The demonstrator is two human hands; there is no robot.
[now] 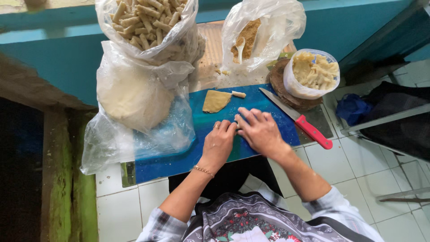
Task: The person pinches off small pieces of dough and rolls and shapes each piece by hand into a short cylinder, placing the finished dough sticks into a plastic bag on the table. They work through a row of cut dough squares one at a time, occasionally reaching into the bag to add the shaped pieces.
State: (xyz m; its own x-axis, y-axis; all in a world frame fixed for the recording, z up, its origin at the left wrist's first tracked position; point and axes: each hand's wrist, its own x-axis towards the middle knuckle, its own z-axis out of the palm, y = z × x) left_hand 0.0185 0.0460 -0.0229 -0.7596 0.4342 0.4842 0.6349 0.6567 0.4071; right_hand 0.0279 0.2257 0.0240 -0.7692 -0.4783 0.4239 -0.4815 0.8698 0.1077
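Observation:
My left hand (pixel 219 142) and my right hand (pixel 258 130) lie side by side, palms down, on a blue cutting board (pixel 170 161). Their fingertips meet over something small that they hide; I cannot tell what it is. Just beyond the fingers lies a flat yellowish piece of dough (pixel 215 101) with a small rolled stick of dough (pixel 238 94) beside it. A knife with a red handle (pixel 309 130) rests on the board's right side, close to my right hand.
A clear bag holds a big round lump of dough (pixel 132 96) at the left. Behind it is a bag of rolled sticks (pixel 148 22). A bag of brown crumbs with a white spoon (pixel 248 38) and a tub of filling (pixel 313 71) stand at the back right.

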